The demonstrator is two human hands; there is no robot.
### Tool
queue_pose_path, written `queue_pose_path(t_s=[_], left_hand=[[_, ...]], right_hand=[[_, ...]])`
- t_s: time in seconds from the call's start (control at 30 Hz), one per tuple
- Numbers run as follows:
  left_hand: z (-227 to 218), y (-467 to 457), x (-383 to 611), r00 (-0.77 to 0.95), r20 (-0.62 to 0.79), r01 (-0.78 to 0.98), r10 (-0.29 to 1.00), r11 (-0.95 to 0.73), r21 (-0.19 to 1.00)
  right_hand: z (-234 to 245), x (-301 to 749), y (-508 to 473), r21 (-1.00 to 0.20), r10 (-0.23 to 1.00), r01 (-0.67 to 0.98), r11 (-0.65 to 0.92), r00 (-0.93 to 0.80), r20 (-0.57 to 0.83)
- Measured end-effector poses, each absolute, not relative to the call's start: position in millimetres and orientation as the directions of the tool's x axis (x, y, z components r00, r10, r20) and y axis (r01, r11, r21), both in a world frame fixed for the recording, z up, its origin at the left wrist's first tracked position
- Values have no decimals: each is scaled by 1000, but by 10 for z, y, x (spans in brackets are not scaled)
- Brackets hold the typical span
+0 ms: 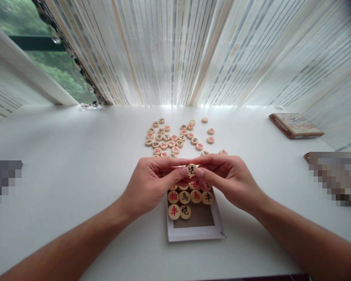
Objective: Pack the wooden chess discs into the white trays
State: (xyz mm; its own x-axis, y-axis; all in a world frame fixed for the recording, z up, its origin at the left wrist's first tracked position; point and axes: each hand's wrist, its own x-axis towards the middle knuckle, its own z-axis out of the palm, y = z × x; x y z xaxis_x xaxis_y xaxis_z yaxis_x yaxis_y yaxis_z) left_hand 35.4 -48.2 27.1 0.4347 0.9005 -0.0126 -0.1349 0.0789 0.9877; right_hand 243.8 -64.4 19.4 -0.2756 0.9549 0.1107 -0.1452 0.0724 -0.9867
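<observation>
Both hands meet above a shallow white box point(190, 235) and pinch one round wooden xiangqi piece point(192, 170) with a black character on its face. The thumb of my left hand point(158, 177) presses it from the left, while my right hand point(225, 173) grips it from the right. Inside the box, pieces lie in rows, among them a red-marked piece point(174, 212) and a black-marked piece point(185, 212) in the nearest row. Bare brown box bottom shows to the right of these two. My hands partly cover the far rows.
Beyond the hands, many loose xiangqi pieces point(174, 137) are scattered on the white table point(76, 164), some with red and some with black characters. A flat printed box point(296, 125) lies at the far right. Striped curtains point(175, 54) hang behind the table.
</observation>
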Motion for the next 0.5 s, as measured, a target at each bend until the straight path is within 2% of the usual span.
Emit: queue_pose_path(t_s=[0.37,0.5], left_hand=[[278,-490,318,449,-34,-123,893,100,987],[289,-500,328,447,-15,-89,894,61,994]], right_hand=[[191,2435,-624,-968,959,-241,-68,-283,3],[212,2422,-641,-978,965,-198,-63,-262,-9]])
